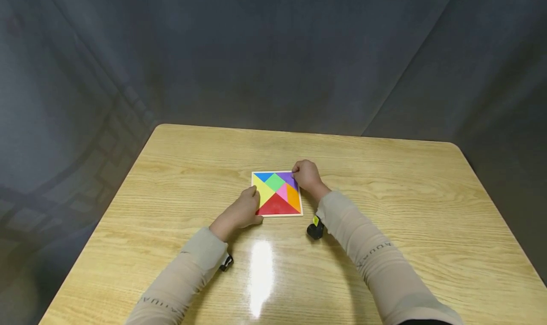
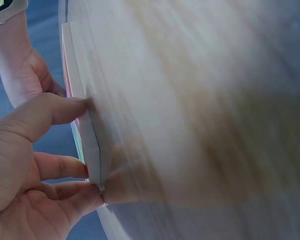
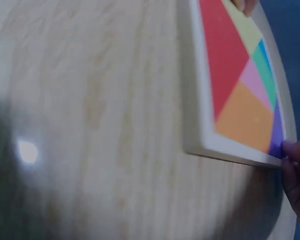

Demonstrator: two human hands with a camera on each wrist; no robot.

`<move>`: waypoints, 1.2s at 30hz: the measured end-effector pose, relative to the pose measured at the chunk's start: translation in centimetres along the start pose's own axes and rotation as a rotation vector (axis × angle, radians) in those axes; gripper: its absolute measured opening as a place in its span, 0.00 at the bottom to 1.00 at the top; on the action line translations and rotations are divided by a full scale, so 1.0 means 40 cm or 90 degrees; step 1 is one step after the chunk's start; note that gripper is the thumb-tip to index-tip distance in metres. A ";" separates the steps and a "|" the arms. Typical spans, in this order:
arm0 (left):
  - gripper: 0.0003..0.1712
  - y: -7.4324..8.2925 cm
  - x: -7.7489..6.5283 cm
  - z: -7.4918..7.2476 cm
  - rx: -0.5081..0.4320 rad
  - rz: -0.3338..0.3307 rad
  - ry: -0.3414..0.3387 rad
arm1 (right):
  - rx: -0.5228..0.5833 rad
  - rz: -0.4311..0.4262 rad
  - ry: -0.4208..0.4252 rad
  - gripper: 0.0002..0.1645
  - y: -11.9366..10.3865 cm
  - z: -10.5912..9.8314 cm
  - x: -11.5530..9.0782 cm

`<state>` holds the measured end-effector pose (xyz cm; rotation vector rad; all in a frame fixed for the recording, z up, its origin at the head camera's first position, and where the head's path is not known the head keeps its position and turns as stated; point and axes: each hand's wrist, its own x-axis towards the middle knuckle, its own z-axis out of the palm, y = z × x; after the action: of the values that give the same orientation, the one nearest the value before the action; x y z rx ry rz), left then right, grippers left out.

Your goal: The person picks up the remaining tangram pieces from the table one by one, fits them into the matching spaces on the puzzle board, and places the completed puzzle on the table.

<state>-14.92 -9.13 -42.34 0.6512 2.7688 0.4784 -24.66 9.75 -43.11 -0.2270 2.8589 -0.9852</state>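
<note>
A square tangram puzzle board (image 1: 279,215) with a pale wooden rim lies on the table, its coloured pieces fitted together inside. My left hand (image 1: 244,208) grips the near left corner, thumb along the front edge and fingers on the left side. At the far right corner my right hand (image 1: 306,175) pinches the rim beside the purple triangle (image 3: 276,132), thumb and finger curled in. The red triangle (image 1: 278,206) is nearest to me, with the yellow triangle (image 1: 262,192) partly behind the left fingertips. Green, pink, blue and orange pieces fill the rest.
The board sits near the middle of a wood-grain table (image 1: 205,149). Dark grey cloth (image 1: 265,59) hangs behind and at both sides. Small black devices are strapped at both wrists, the right wrist device (image 1: 315,229) bearing a yellow mark.
</note>
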 end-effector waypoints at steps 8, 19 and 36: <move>0.41 -0.003 0.005 -0.001 0.003 0.000 0.004 | 0.005 -0.011 0.004 0.11 -0.005 0.013 -0.004; 0.41 -0.007 0.012 -0.005 0.009 0.001 0.006 | -0.013 -0.037 -0.005 0.03 -0.003 0.016 -0.009; 0.34 -0.011 0.042 0.002 0.032 0.031 0.034 | -0.104 -0.096 -0.052 0.19 0.025 0.006 -0.041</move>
<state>-16.53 -8.69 -42.88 0.7296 2.8290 0.4430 -23.12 10.66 -43.83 -0.4924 2.8820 -0.7455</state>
